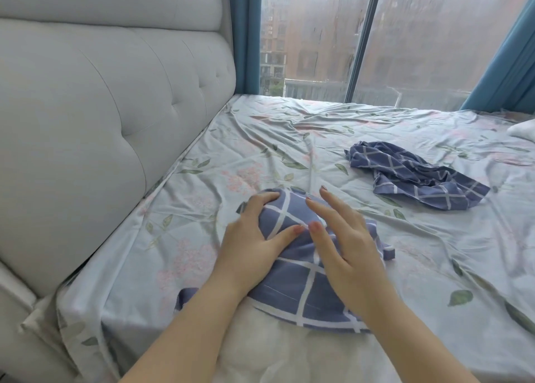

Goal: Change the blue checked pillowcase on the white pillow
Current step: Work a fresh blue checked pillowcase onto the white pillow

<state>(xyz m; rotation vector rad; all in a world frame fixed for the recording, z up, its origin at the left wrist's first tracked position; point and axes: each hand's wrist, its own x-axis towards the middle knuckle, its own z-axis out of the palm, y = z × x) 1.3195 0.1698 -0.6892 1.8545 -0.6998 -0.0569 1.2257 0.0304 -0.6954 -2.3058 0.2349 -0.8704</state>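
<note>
mid-task, est. | blue checked fabric pillowcase (292, 290) being drawn onto soft white pillow (289, 359), far end only | corner being gripped by left hand (252, 238), right hand (350, 246) flat on it | crumpled second checked case (411, 177) lying apart

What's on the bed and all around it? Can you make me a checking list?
Surface: flowery sheet, wrinkled.
Job's things: pillowcase pulled partway over white pillow; crumpled case lying apart, farther right.
Clutter: white lump at the right edge, cut off.
Grips: left hand cups the covered pillow corner; right hand over the pillowcase, fingers straight.
Cables: nothing seen.
Surroundings: grey headboard, wet window, blue curtains.
</note>
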